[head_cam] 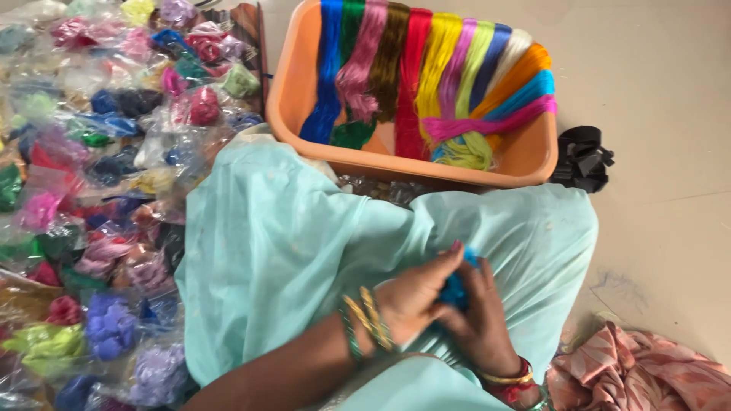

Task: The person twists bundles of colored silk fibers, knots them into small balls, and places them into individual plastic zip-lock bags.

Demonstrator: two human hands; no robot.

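We press our left hand (411,293) and right hand (480,320) together around blue thread (457,288) over our lap, keeping it bundled; skeins (426,76) drape the tub (525,156) rim, untangled.

Orange plastic tub (525,156) held multicolour thread skeins (426,72); clear bags of coloured thread (99,190) lay left; black cloth bundle (582,156) right.

floor (670,91): pale, smooth tile | light: even, soft | faint bluish smudge (620,288) at right
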